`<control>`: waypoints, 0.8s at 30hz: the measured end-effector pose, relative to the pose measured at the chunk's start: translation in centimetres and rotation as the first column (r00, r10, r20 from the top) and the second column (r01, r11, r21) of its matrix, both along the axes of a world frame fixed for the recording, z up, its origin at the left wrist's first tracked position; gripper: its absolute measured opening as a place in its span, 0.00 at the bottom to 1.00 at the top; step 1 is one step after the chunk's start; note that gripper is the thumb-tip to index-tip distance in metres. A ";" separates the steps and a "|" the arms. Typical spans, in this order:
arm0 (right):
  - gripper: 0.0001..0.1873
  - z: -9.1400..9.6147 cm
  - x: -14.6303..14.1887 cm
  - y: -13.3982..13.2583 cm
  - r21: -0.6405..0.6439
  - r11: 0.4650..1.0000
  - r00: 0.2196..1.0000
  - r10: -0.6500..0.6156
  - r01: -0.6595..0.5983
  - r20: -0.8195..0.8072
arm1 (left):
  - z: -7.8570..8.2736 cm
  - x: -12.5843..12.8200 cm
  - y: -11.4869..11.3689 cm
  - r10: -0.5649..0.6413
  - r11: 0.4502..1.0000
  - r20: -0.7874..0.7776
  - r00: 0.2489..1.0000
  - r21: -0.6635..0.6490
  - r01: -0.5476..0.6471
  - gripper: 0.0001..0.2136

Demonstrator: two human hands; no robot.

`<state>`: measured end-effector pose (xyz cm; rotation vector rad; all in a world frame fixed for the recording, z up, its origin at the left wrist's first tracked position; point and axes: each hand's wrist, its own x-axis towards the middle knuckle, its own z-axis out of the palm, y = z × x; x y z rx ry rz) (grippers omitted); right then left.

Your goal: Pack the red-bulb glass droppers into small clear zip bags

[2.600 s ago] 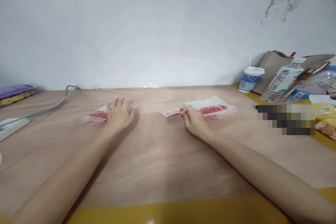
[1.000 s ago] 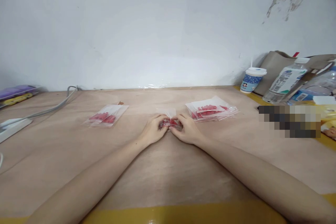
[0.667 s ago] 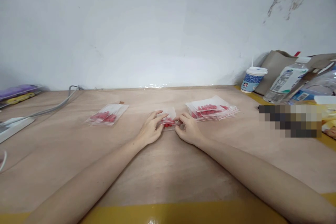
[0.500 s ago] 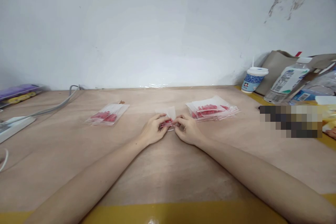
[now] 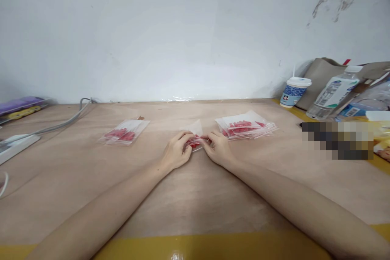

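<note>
A small clear zip bag with red pieces (image 5: 196,141) sits between my two hands at the middle of the wooden table (image 5: 189,195). My left hand (image 5: 177,153) pinches its left side, fingers curled. My right hand (image 5: 218,148) pinches its right side the same way. The bag's top flap sticks up a little above my fingers. A small pile of like bags (image 5: 124,133) lies to the left of my hands. A larger stack of the same bags (image 5: 245,126) lies just right of my right hand.
A white and blue cup with a straw (image 5: 294,91), a lying water bottle (image 5: 331,92) and a tan bag (image 5: 323,77) crowd the back right corner. A grey cable (image 5: 62,124) and a white power strip (image 5: 14,146) lie at the left. A purple tray (image 5: 18,105) sits far left.
My left hand left the left pile and my right hand brought one bag from the right stack to the middle. Both hands now pinch that bag; its flap has lifted slightly.
</note>
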<state>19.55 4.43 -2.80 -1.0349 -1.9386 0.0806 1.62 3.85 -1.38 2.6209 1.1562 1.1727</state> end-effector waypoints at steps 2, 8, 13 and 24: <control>0.07 0.2 0.1 -0.1 0.010 1.000 0.999 -0.027 0.027 0.033 | 0.0 0.0 -0.3 0.012 1.000 0.010 1.000 -0.005 -0.012 0.19; 0.11 0.6 0.0 -0.5 -0.074 0.996 0.995 0.062 -0.056 0.080 | 0.1 -0.6 -0.4 0.110 0.985 0.004 0.994 -0.136 -0.109 0.26; 0.15 0.1 0.9 0.3 -0.109 0.994 0.998 0.003 -0.010 -0.062 | 0.5 -1.6 -0.4 0.062 0.984 -0.069 0.996 -0.161 -0.073 0.16; 0.08 0.2 1.9 0.0 -0.045 0.990 0.986 -0.137 0.133 -0.094 | 0.2 -2.2 0.5 -0.016 0.997 -0.255 0.967 -0.083 -0.005 0.10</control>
